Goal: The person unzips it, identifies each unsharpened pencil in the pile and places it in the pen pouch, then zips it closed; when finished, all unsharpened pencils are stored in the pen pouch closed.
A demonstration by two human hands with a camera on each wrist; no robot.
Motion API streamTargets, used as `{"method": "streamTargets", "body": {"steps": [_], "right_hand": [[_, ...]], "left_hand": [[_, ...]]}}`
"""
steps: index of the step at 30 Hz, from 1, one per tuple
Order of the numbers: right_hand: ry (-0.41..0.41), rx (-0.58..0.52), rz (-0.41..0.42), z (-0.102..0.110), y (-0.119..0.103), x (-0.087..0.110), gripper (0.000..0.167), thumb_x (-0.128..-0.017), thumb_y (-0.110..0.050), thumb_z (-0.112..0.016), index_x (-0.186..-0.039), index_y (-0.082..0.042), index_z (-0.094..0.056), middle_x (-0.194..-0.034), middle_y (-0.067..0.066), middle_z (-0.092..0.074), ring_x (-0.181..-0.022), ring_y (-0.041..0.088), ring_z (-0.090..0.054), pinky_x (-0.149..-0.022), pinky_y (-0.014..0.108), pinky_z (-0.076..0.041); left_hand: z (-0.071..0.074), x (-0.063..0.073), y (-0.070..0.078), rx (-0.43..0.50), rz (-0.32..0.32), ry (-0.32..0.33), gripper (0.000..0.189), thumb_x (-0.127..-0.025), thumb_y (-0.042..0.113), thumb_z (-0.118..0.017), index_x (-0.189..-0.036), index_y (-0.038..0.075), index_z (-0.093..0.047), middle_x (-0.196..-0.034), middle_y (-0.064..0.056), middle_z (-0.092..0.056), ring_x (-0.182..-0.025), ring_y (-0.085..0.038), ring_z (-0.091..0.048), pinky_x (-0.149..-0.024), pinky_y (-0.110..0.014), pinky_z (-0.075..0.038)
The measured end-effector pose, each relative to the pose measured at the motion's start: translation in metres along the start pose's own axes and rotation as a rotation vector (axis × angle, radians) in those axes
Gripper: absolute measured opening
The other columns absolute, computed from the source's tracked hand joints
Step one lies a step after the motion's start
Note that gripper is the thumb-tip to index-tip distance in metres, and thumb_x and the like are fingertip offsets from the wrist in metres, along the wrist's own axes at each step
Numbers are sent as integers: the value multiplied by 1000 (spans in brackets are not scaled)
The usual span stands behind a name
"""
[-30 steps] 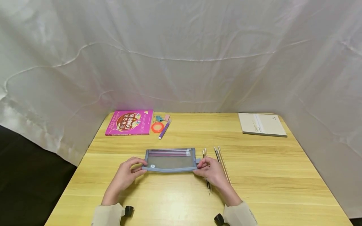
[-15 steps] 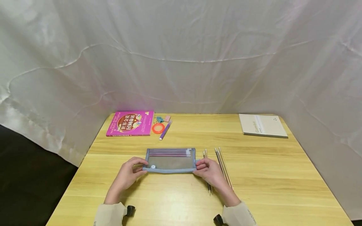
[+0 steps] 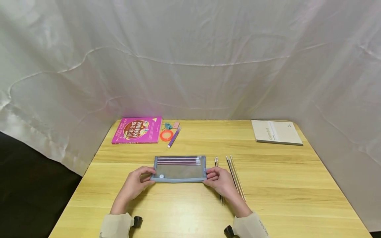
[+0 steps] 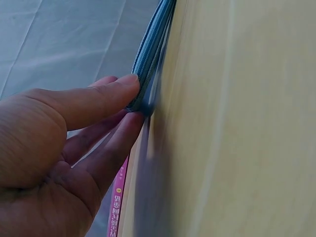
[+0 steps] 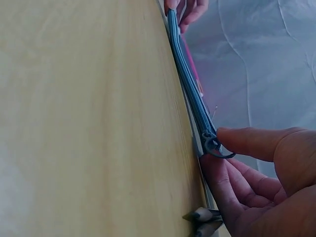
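Note:
A grey-blue mesh pencil case (image 3: 181,171) lies on the wooden table with its zipper edge toward me. Several purple-and-white striped pencils (image 3: 178,161) show through its mesh along the far side. My left hand (image 3: 135,181) pinches the near left corner, with the thumb on the zipper (image 4: 148,54). At the near right corner my right hand (image 3: 221,181) pinches the case beside the zipper pull (image 5: 212,144). Two bunches of pencils lie by the right hand: dark ones (image 3: 216,162) partly hidden under it, and black and gold ones (image 3: 235,175) just right.
At the back left lie a pink book (image 3: 137,130), an orange tape roll (image 3: 166,135), a purple marker (image 3: 174,137), a pink eraser (image 3: 176,125) and a small teal item (image 3: 168,126). A pale notebook (image 3: 276,132) sits back right. Pale curtains (image 3: 190,66) surround the table.
The case's near zipper edge has straightened slightly. My right fingers now cover the tab that showed at its right end. Both hands otherwise stay nearly in place.

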State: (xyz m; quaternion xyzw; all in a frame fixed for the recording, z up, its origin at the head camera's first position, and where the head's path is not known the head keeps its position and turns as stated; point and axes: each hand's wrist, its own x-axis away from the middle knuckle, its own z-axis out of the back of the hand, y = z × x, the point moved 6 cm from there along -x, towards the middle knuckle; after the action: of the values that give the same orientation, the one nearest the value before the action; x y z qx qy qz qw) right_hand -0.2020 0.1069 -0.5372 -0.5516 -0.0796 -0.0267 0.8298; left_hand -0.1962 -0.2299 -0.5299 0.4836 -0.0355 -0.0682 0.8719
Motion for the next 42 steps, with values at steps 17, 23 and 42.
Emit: {"method": "streamTargets", "body": {"steps": [17,23,42], "right_hand": [[-7,32,11,-2,0,-1,37,-77,2,-87,-111,1,-73,-89,7,-72,-76,14,-67,-66,23,-57],[-9,57,17,-1,-1,-4,37,-78,1,-86,-112,1,-73,-90,8,-71,-76,13,-66,-68,24,-59],[1,103,43,2,-7,-14,33,-77,3,-86,-108,2,-73,-86,7,-72,-74,13,-68,-67,28,-60]], "left_hand": [[0,-4,-4,-26,38,6,33,-85,-12,-77,-112,6,-72,-129,-17,-66,-117,-39,-69,-92,-30,-61],[0,-7,-6,-9,61,4,32,-87,-10,-76,-114,6,-72,-130,-16,-66,-118,-37,-69,-92,-29,-61],[0,-15,-6,-46,90,28,33,-86,-8,-78,-115,6,-73,-129,-18,-68,-115,-37,-71,-89,-27,-62]]}}
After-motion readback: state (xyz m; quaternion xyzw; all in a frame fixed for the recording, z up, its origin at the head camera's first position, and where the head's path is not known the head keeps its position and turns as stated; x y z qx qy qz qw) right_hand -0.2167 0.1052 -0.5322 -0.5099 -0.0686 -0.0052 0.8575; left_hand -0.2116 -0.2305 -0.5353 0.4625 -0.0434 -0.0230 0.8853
